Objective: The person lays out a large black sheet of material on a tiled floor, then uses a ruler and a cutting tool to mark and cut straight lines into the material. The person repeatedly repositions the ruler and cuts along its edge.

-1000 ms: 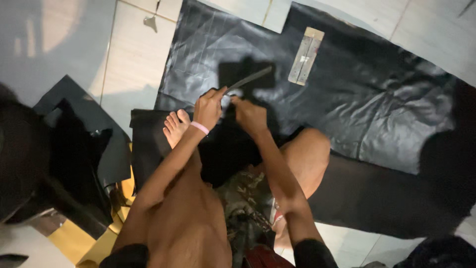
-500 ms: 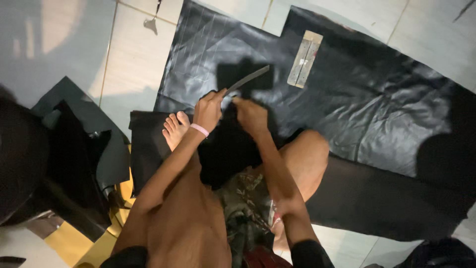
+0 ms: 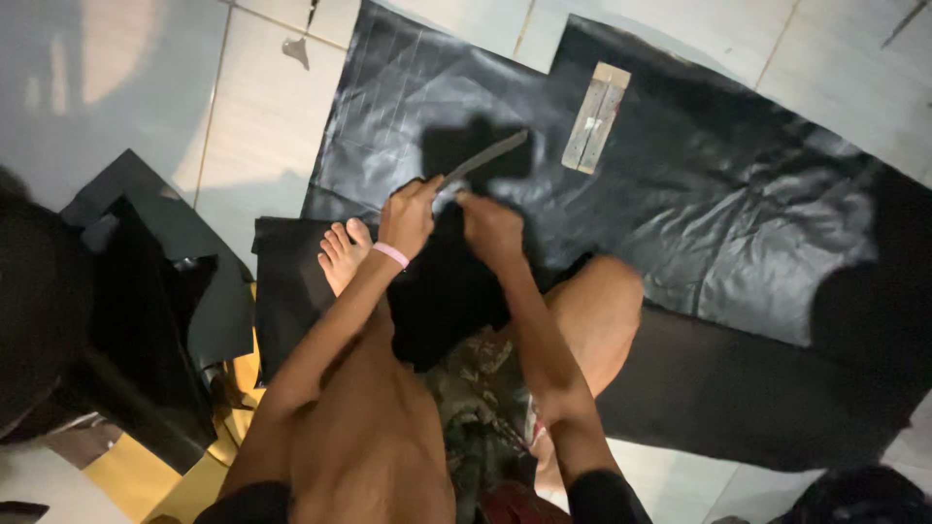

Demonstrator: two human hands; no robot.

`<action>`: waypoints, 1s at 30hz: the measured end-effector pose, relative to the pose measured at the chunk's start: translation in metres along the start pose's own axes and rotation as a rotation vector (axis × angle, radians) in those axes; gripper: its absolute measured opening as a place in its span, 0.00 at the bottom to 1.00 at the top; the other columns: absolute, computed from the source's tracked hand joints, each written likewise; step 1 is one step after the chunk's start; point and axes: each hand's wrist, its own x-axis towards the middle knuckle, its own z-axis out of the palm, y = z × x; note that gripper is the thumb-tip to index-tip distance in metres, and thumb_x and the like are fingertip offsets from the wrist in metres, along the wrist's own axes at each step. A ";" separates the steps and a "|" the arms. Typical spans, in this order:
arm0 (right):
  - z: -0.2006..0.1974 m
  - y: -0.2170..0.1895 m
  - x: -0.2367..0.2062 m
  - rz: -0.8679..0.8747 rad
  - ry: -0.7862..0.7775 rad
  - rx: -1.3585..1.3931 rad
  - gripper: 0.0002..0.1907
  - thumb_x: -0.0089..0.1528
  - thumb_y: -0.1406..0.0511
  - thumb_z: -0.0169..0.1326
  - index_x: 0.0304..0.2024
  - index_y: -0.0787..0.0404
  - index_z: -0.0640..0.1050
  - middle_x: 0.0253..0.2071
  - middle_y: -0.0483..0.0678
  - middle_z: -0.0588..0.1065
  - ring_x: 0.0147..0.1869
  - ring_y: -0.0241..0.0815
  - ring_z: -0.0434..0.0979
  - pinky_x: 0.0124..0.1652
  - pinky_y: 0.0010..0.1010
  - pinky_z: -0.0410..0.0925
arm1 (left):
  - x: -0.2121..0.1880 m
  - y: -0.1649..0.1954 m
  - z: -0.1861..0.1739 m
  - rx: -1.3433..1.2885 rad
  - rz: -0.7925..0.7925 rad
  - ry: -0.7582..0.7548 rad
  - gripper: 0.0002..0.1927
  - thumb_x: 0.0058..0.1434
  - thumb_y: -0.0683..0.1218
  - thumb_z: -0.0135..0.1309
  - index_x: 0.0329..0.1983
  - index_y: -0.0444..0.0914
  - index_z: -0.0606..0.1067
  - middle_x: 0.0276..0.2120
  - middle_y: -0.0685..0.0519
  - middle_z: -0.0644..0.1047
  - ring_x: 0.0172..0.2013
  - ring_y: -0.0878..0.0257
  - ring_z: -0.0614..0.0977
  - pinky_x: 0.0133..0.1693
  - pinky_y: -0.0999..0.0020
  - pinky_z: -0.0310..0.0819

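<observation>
Little has shifted since a second ago: both hands stay raised together over the black sheet, the blade still slanting up to the right. Left hand, with a pink band at the wrist, has its fingers closed around the handle end of the thin metal blade. Right hand sits just beside it, fingers curled on a small black piece; what exactly it pinches cannot be told. A pale flat block lies on the sheet beyond the fingers, up and to the right. A bare foot rests just left of the left wrist.
</observation>
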 end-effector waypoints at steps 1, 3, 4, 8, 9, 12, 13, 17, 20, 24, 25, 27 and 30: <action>0.001 0.001 -0.001 0.025 0.031 0.001 0.12 0.63 0.70 0.50 0.44 0.52 0.81 0.33 0.52 0.80 0.29 0.54 0.79 0.28 0.44 0.70 | 0.000 0.000 0.000 -0.010 0.014 0.001 0.17 0.62 0.35 0.51 0.54 0.36 0.79 0.37 0.39 0.79 0.36 0.39 0.80 0.39 0.48 0.75; 0.002 0.001 -0.003 0.085 -0.026 -0.004 0.08 0.65 0.70 0.52 0.42 0.53 0.80 0.30 0.52 0.79 0.30 0.54 0.80 0.29 0.45 0.71 | 0.001 0.000 0.000 -0.018 -0.002 0.013 0.17 0.62 0.34 0.52 0.54 0.36 0.80 0.38 0.39 0.79 0.37 0.39 0.80 0.39 0.48 0.75; 0.001 -0.001 -0.004 0.116 -0.056 -0.005 0.07 0.66 0.69 0.53 0.41 0.53 0.80 0.28 0.52 0.78 0.31 0.54 0.81 0.30 0.46 0.71 | 0.001 0.000 0.000 -0.020 -0.029 0.016 0.18 0.61 0.34 0.51 0.53 0.36 0.80 0.39 0.39 0.80 0.37 0.39 0.81 0.39 0.48 0.76; -0.002 -0.004 -0.009 0.012 0.066 0.021 0.10 0.63 0.69 0.53 0.44 0.53 0.82 0.32 0.53 0.80 0.31 0.54 0.81 0.31 0.43 0.73 | 0.001 0.001 0.001 -0.037 -0.055 -0.006 0.17 0.62 0.34 0.53 0.53 0.36 0.80 0.35 0.39 0.79 0.36 0.39 0.81 0.39 0.47 0.75; -0.004 -0.005 -0.009 0.067 0.123 0.015 0.08 0.65 0.69 0.53 0.44 0.53 0.81 0.35 0.53 0.81 0.33 0.53 0.82 0.33 0.42 0.74 | -0.001 0.000 0.002 -0.035 -0.037 -0.013 0.19 0.59 0.33 0.52 0.53 0.35 0.80 0.35 0.39 0.79 0.36 0.39 0.81 0.39 0.47 0.75; -0.006 -0.007 -0.008 0.042 -0.049 0.025 0.09 0.65 0.68 0.53 0.43 0.56 0.83 0.30 0.54 0.79 0.32 0.55 0.81 0.33 0.45 0.73 | -0.004 0.000 0.003 -0.006 -0.006 0.016 0.22 0.55 0.31 0.49 0.52 0.36 0.80 0.36 0.39 0.79 0.37 0.39 0.81 0.40 0.47 0.76; -0.007 -0.007 -0.008 0.014 -0.148 0.026 0.10 0.63 0.68 0.54 0.42 0.57 0.84 0.26 0.54 0.78 0.30 0.56 0.80 0.32 0.47 0.72 | -0.005 0.000 0.004 0.011 0.004 0.030 0.22 0.55 0.31 0.49 0.51 0.37 0.80 0.37 0.40 0.80 0.37 0.40 0.81 0.41 0.48 0.76; -0.004 -0.002 -0.004 0.084 0.061 -0.032 0.08 0.66 0.68 0.52 0.40 0.54 0.82 0.32 0.52 0.80 0.32 0.54 0.81 0.31 0.43 0.72 | -0.003 -0.002 0.004 0.027 0.016 -0.030 0.25 0.52 0.30 0.48 0.53 0.36 0.79 0.35 0.38 0.79 0.36 0.39 0.81 0.39 0.48 0.76; -0.003 0.000 -0.005 0.022 -0.068 0.022 0.08 0.66 0.68 0.51 0.40 0.54 0.82 0.30 0.52 0.79 0.31 0.53 0.81 0.31 0.44 0.72 | 0.000 -0.001 0.004 0.054 -0.015 0.010 0.22 0.57 0.31 0.49 0.52 0.39 0.80 0.37 0.39 0.79 0.38 0.40 0.81 0.41 0.48 0.76; -0.003 0.002 -0.008 0.089 -0.039 -0.094 0.06 0.67 0.66 0.53 0.41 0.54 0.82 0.28 0.52 0.79 0.29 0.52 0.80 0.29 0.42 0.71 | 0.000 0.001 0.001 -0.007 0.010 -0.001 0.19 0.59 0.34 0.51 0.54 0.37 0.78 0.36 0.39 0.79 0.37 0.39 0.81 0.40 0.47 0.75; -0.003 0.002 -0.008 0.136 -0.022 -0.136 0.06 0.69 0.66 0.53 0.42 0.55 0.82 0.29 0.53 0.79 0.30 0.52 0.80 0.29 0.42 0.71 | 0.000 0.001 0.000 0.004 0.030 -0.009 0.21 0.57 0.34 0.50 0.55 0.36 0.78 0.36 0.39 0.79 0.38 0.38 0.81 0.41 0.47 0.75; -0.006 0.002 -0.006 0.022 -0.049 -0.002 0.08 0.65 0.66 0.54 0.44 0.55 0.82 0.30 0.53 0.79 0.31 0.53 0.81 0.30 0.42 0.71 | -0.003 0.002 -0.001 0.013 0.020 -0.022 0.22 0.57 0.34 0.49 0.55 0.36 0.78 0.37 0.39 0.79 0.38 0.38 0.81 0.40 0.47 0.75; -0.006 0.004 -0.003 0.071 0.057 0.044 0.06 0.66 0.66 0.55 0.43 0.55 0.82 0.35 0.53 0.81 0.33 0.51 0.82 0.32 0.41 0.73 | -0.002 0.001 0.001 0.005 0.004 -0.028 0.18 0.61 0.35 0.52 0.54 0.37 0.79 0.36 0.38 0.79 0.37 0.38 0.80 0.39 0.47 0.75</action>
